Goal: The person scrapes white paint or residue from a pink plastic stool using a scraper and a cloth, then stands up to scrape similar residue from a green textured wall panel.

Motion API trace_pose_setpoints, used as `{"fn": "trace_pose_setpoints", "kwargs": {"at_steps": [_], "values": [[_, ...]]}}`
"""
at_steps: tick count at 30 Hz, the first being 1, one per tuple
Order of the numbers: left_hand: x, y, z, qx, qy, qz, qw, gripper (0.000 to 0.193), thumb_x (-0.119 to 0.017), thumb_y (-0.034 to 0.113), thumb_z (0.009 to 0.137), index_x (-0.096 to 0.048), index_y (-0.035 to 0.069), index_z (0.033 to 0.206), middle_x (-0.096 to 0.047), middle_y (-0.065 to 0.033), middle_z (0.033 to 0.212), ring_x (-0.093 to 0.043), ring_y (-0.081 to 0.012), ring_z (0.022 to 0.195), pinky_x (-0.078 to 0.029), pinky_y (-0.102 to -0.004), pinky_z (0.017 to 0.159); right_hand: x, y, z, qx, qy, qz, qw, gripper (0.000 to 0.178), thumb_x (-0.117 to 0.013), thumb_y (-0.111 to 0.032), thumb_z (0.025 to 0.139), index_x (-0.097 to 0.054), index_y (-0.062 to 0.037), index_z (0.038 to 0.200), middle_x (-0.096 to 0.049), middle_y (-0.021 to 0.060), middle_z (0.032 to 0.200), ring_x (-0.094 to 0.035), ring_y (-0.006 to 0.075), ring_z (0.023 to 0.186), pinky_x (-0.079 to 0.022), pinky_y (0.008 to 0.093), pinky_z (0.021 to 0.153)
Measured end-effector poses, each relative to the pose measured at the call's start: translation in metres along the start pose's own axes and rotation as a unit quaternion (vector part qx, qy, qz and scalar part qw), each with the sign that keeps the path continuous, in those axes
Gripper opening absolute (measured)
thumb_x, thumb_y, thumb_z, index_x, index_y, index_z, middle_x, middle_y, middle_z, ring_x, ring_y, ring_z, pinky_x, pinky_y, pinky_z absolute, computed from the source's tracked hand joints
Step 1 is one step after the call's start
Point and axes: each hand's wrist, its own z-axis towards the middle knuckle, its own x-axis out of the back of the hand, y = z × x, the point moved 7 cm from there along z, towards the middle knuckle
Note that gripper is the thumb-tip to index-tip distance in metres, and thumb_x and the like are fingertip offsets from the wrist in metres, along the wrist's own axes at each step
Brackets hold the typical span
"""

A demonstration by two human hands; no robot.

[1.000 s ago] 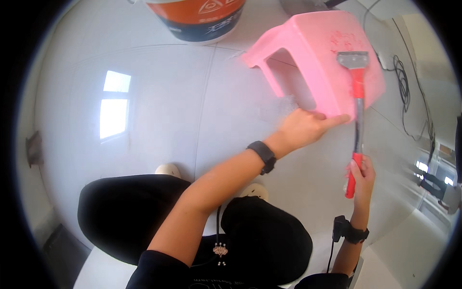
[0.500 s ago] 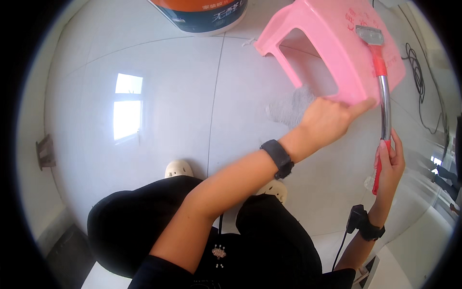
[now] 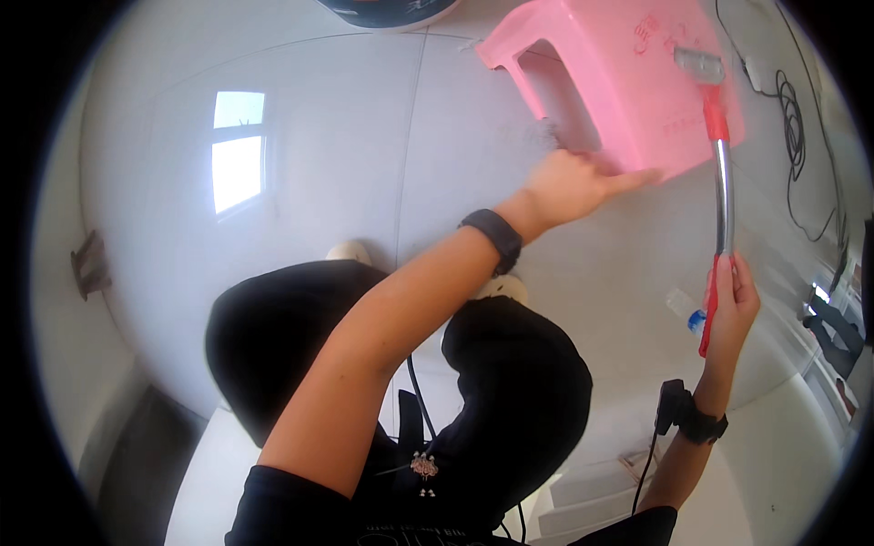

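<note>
A pink plastic stool (image 3: 628,100) lies tipped on its side at the upper right, red lettering on its seat. My left hand (image 3: 578,187) is closed at its near edge, index finger stretched along the rim and the other fingers curled by the leg opening. My right hand (image 3: 736,296) grips the red lower handle of a long scraper (image 3: 724,191). The scraper's metal shaft rises to a red neck and a wide grey blade head, which appears over the stool's seat. Whether the blade touches the seat, I cannot tell. A grey, fuzzy patch (image 3: 539,135) shows beside my left hand.
A dark blue bucket (image 3: 391,14) stands at the top edge. Coiled black cable (image 3: 790,127) lies on the tiled floor at right. A clear plastic item with a blue patch (image 3: 696,320) is behind the scraper's handle. A brown wooden piece (image 3: 91,264) is at far left.
The view has shifted, so the bucket and stool appear higher. The stool and my left hand have moved left relative to the scraper. My right hand keeps its grip.
</note>
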Motion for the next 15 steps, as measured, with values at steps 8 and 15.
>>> {"fn": "trace_pose_setpoints", "kwargs": {"at_steps": [8, 15], "values": [[-0.024, -0.062, -0.09, 0.095, -0.291, 0.202, 0.93, 0.062, -0.041, 0.014, 0.086, -0.022, 0.04, 0.139, -0.062, -0.0041, 0.071, -0.059, -0.0186, 0.053, -0.049, -0.0367, 0.055, -0.016, 0.043, 0.002, -0.03, -0.1, -0.061, 0.993, 0.031, -0.058, -0.016, 0.087, -0.058, 0.002, 0.112, -0.048, -0.0031, 0.065, -0.04, 0.0027, 0.053, -0.031, 0.0175, 0.048], [-0.01, -0.104, -0.133, 0.205, -0.344, 0.215, 0.891, 0.062, -0.049, 0.01, 0.082, -0.03, 0.028, 0.138, -0.059, -0.0047, 0.066, -0.06, -0.023, 0.058, -0.048, -0.0349, 0.06, -0.023, 0.06, -0.001, 0.003, -0.156, -0.206, 0.966, 0.035, -0.063, -0.021, 0.083, -0.06, 0.001, 0.109, -0.061, 0.0064, 0.076, -0.054, 0.0119, 0.064, -0.043, 0.0238, 0.061]]}}
